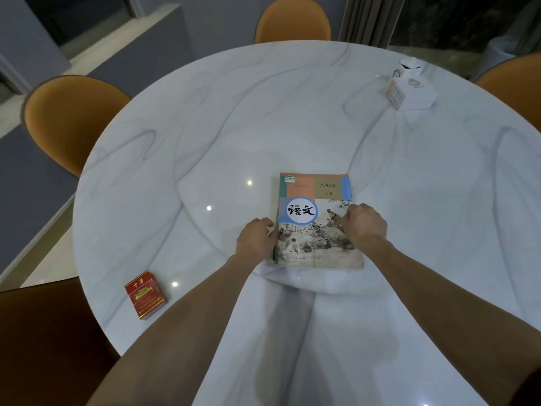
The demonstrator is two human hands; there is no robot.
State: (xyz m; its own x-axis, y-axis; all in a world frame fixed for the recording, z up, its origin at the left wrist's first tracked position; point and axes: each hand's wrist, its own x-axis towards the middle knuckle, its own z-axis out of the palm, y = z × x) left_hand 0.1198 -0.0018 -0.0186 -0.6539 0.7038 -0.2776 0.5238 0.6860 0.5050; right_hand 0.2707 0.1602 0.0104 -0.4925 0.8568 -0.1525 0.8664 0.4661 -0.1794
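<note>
A closed textbook [314, 221] with a painted cover and a blue oval title lies flat on the round white marble table [263, 127], in front of me. My left hand [256, 240] grips its left spine edge, fingers curled against the side. My right hand [364, 225] rests on the right part of the cover with curled fingers at the book's right edge. Both forearms reach in from the bottom of the view.
A red cigarette pack [145, 294] lies near the table's left front edge. A white box [411, 86] with a small white item behind it sits at the far right. Orange chairs [67, 121] stand around the table.
</note>
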